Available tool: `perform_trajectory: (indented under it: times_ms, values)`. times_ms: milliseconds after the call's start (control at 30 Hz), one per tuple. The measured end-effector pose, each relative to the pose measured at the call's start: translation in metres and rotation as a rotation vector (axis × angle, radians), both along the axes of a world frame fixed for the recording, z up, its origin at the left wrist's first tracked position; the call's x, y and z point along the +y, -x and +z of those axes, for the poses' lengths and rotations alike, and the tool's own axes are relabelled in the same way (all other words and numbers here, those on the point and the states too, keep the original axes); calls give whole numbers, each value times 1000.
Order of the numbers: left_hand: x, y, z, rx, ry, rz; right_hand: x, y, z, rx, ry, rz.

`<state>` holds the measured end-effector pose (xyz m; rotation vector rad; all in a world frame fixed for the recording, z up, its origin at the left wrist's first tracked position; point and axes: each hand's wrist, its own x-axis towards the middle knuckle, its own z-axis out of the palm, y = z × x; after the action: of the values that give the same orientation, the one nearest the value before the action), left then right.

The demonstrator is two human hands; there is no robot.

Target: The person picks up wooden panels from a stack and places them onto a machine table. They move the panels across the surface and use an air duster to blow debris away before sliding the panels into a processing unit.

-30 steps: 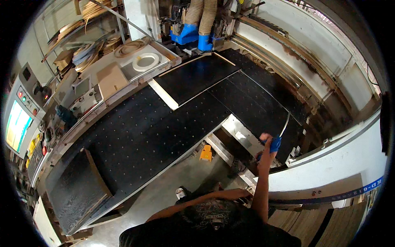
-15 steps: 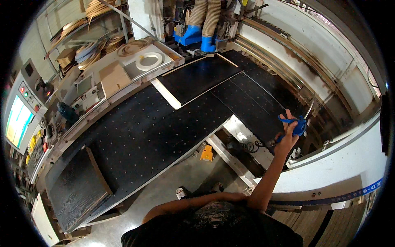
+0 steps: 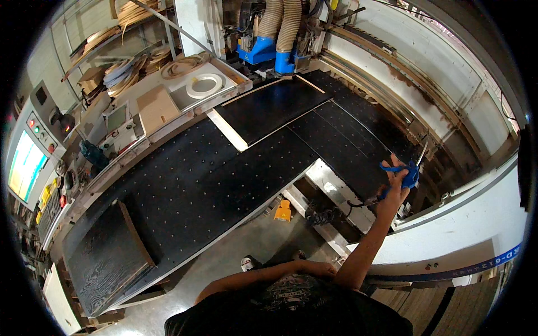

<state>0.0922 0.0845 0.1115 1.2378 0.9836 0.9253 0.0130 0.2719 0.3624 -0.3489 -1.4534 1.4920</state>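
Reaching farther out over the machine bed (image 3: pixel 185 185) than a second ago, the right hand (image 3: pixel 394 189) is now travelling along the dark panels toward the bed's right-hand edge, at full arm extension. That hand is gripping a blue air gun (image 3: pixel 404 173), fingers closed around its handle, with a thin metal nozzle (image 3: pixel 424 147) projecting upward beyond it. Judging by this travel, the work is progressing along the right side of the bed. A black hose (image 3: pixel 358 203) is trailing from the gun down toward the frame. The left hand (image 3: pixel 328 269) is resting against the body near the waist; whether it is open cannot be determined.
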Motion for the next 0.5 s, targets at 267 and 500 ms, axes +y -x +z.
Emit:
perform_trajectory:
  times_ms: [267, 500]
  values:
    - [-3, -7, -17, -143, -10, 70, 2, -7, 18, 21, -64, -74]
    - [-11, 4, 3, -51, 23, 53, 36, -31, 18, -2, -97, -185]
